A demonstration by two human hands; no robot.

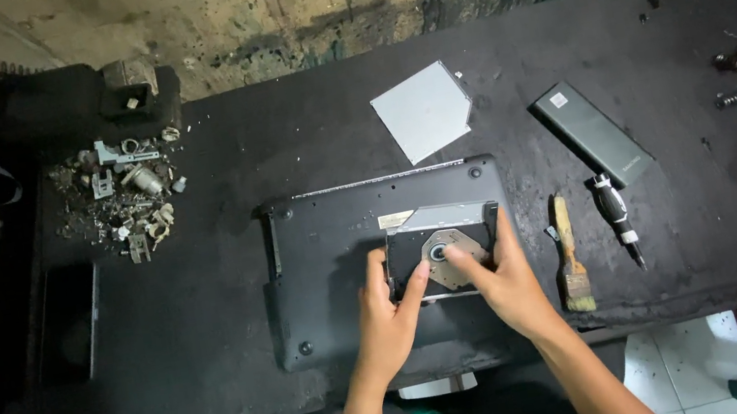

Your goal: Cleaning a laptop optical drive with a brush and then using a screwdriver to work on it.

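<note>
Optical disc drive (443, 249), black with a silver spindle hub and a grey metal plate, lying on the upturned dark laptop base (330, 273) near its right edge. Left hand (389, 318) grips the drive's left edge, fingers partly curled, thumb on top; right hand (503, 282) holds its right side, index finger pressing near the hub. One grey drive cover (423, 112) lies behind the laptop; to the right, one black rectangular battery pack (591, 134), one screwdriver (617, 217), one paintbrush (572, 258). All rest on the black workbench (208, 324).
</note>
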